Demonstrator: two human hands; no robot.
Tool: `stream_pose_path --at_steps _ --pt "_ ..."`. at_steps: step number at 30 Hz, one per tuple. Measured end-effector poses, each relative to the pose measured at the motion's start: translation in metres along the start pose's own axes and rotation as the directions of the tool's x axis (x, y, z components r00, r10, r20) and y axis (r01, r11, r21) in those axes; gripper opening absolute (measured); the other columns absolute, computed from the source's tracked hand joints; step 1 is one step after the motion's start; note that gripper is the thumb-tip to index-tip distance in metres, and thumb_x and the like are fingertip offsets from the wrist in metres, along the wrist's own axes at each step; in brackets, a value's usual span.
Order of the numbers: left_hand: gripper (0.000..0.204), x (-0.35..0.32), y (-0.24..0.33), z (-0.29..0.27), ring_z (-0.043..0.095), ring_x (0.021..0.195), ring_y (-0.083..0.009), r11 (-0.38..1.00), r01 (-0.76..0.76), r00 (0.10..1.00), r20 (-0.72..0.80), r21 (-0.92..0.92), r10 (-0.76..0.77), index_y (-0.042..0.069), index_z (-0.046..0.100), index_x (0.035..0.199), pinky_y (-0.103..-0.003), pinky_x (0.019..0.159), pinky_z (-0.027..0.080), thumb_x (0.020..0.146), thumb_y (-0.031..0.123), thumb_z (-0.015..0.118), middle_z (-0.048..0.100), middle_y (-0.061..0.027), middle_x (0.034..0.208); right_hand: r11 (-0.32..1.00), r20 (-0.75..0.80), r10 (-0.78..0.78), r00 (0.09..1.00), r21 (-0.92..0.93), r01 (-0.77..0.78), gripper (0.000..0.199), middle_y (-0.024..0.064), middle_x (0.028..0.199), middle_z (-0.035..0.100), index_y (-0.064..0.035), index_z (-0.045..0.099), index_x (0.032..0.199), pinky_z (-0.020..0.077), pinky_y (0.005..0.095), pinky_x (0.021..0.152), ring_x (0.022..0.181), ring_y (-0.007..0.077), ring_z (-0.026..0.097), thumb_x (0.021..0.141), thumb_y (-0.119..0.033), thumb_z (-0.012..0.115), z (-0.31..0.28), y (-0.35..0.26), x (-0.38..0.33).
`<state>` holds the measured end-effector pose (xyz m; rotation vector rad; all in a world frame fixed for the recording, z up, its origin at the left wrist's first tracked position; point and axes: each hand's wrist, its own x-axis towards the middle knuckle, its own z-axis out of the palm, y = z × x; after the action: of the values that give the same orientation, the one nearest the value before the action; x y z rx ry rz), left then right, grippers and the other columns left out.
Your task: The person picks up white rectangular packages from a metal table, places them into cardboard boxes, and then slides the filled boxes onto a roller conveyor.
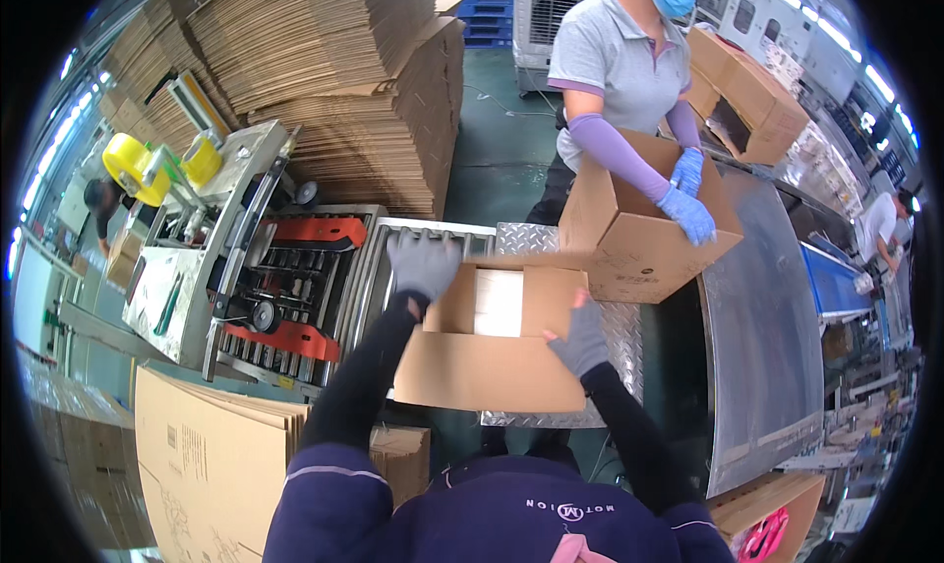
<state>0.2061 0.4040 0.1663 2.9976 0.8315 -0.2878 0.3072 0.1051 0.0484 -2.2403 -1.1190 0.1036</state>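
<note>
So we've got the open cardboard box [492,352] between our hands: left fingers [425,260] spread on its far-left corner, right fingers [582,339] pressing its right flap.

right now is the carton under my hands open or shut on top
Open: the cardboard carton has its near flap folded out toward the person, with pale contents visible inside, left hand at its far corner.

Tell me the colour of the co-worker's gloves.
Blue gloves, resting on a brown carton; clearest in the head view.
</note>
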Motion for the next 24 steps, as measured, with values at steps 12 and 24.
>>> stream_pose_path --at_steps 12,24 --pt "0.042 0.015 -0.03 0.11 0.059 0.082 -0.0325 0.953 -0.066 0.853 -0.513 -0.295 -0.099 0.017 0.061 0.122 -0.045 0.069 0.047 0.087 0.04 0.053 0.058 -0.0147 0.091 0.693 -0.15 0.656 0.74 0.509 -0.511 0.068 0.0288 0.147 0.028 0.0078 0.014 0.146 0.0292 0.0387 0.11 0.132 0.0365 0.036 0.098 -0.031 0.044 0.07 -0.008 -0.038" --pt "0.061 0.034 -0.178 0.112 0.033 0.138 -0.0331 0.982 0.023 0.88 -0.463 -0.187 -0.108 0.002 0.044 0.139 -0.047 0.114 0.02 0.093 0.044 0.042 0.039 -0.0207 0.146 0.904 -0.151 0.343 0.927 0.32 -0.283 0.068 0.0319 0.141 0.034 0.0093 0.014 0.143 0.0356 0.0404 0.106 0.126 0.0404 0.042 0.095 -0.022 0.049 0.229 -0.096 0.162"
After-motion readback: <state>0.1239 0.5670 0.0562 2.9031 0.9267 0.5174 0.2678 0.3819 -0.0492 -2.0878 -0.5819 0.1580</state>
